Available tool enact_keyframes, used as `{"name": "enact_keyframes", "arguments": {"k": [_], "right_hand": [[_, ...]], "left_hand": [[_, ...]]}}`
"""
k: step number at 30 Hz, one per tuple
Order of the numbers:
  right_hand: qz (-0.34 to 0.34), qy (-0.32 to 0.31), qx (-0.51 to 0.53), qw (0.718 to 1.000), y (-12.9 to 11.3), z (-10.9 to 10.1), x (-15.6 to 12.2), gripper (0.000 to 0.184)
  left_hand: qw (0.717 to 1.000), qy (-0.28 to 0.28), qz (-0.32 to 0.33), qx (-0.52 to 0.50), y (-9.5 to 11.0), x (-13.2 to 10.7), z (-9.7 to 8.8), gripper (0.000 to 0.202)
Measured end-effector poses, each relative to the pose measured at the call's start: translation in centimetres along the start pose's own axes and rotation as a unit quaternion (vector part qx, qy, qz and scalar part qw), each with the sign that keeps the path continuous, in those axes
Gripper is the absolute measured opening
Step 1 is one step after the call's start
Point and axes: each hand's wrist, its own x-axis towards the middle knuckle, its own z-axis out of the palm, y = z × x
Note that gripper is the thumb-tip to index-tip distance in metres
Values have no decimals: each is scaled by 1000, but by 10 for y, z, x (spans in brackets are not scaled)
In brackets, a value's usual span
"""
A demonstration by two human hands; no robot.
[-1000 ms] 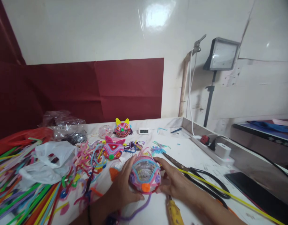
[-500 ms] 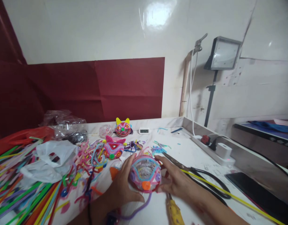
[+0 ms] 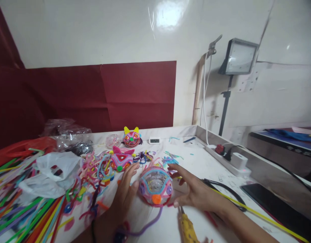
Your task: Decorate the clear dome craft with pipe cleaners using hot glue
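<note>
The ball (image 3: 156, 184) stands on the counter (image 3: 196, 165) between the two hands, its clear front framed in light blue, with pink round it, a purple spot at each side and an orange piece (image 3: 157, 199) at the near edge. The left hand (image 3: 123, 194) is at its left, its grip released, the fingers raised; the thumb tip is just beside the ball, and whether it touches cannot be told. The right hand (image 3: 193, 190) is at the other side, its grip released too, the fingers bent toward the ball and the thumb low beside it. A purple strip (image 3: 145, 231) curves out from the ball's near edge toward the left. A yellow tool (image 3: 187, 227) lies below the right hand, its thin tip near the thumb. Behind the right forearm are the scissors (image 3: 222, 184), partly hidden, with a yellow strip (image 3: 261, 215) across them and a phone (image 3: 277, 206) farther right. Beyond the left hand is a mask with pink ears (image 3: 121, 159); farther back stand a mask with yellow ears (image 3: 132, 138) and a small clock (image 3: 154, 140). A white bag (image 3: 56, 165) lies over loose coloured strips (image 3: 31, 219) at the left.
</note>
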Motion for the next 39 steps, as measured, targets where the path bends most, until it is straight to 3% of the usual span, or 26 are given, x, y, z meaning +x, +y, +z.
{"name": "enact_keyframes", "arguments": {"k": [5,11,15,22,30,39], "right_hand": [[-10,23,59,998,-7,-7,1,91],[-29,118,90,989,-15,-10,4,44],[-24,194,74,978,-19,-14,5,39],[-42,269,18,962,-29,-25,4,38],[-49,262,-50,963,-50,-47,-6,35],[-5,193,-150,970,-35,-58,-61,26]], "left_hand": [[998,41,22,40,-1,2,-1,37],[995,68,30,66,3,7,-4,34],[991,95,34,90,12,13,-10,31],[980,128,55,144,36,30,-24,32],[969,91,84,214,62,36,-49,32],[954,76,58,284,62,1,-81,38]]}}
